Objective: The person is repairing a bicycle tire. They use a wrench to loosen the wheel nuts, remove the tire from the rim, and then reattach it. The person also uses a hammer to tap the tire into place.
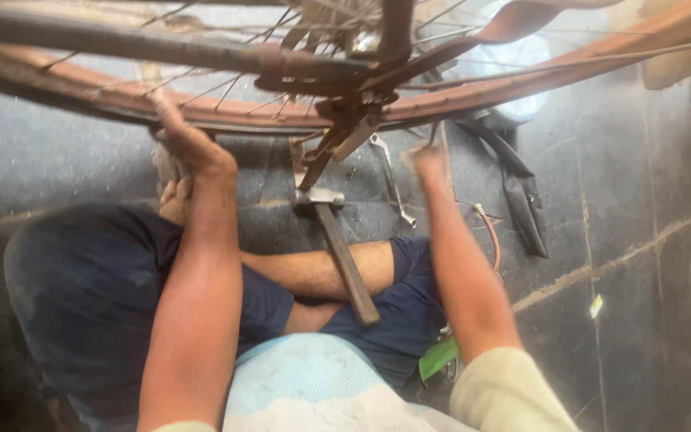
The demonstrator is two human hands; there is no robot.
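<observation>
A rusty bicycle wheel (521,84) with thin spokes spans the top of the view, close to the camera. My left hand (181,136) reaches up and grips the rim from below on the left. My right hand (428,162) is raised near the rim at centre right, blurred; whether it holds anything is unclear. A hammer (337,248) with a metal head and wooden handle lies on the floor and across my crossed legs, between the two arms.
A metal wrench (392,180) lies on the dark stone floor (617,200) beyond the hammer. A black strap or rubber strip (521,200) and a thin orange tube (491,236) lie to the right. A green scrap (438,358) sits by my right knee.
</observation>
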